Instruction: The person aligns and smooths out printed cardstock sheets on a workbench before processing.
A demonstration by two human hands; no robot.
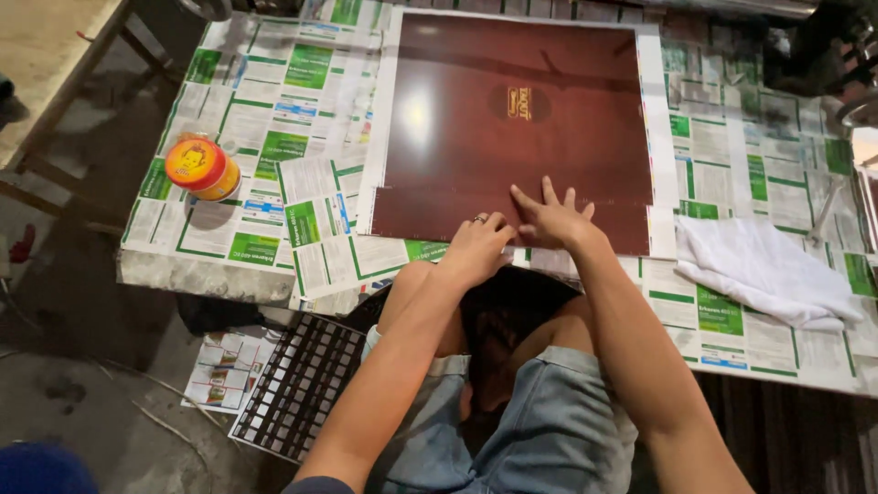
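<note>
1. Fingers of the right hand are spread wide and lie flat on the large glossy dark-brown printed sheet with white margins, gripping nothing, only pressing down near its lower edge.
2. Fingers of the left hand are curled, the knuckles up and a ring showing on one; the tips sit at the sheet's lower edge, and they seem to pinch that edge, though the view does not show it clearly.
3. Both hands are just beside each other, touching or nearly so, at the near edge of the brown sheet, right of its lower middle.
4. That sheet lies flat on the table covered in green-and-white printed paper sheets, filling the middle and far part of the top, with a bright glare spot on its left half and a small gold emblem near its centre.
5. A round tin with an orange-and-yellow lid stands on the paper covering near the table's left edge, well apart from the hands.
6. A crumpled white cloth lies on the table to the right of the brown sheet, near the right forearm.
7. Below the table edge, the person's knees in light blue denim shorts are in view.
8. A dark gridded die-cut sheet lies on the grey floor to the left of the knees, partly over loose printed papers.
</note>
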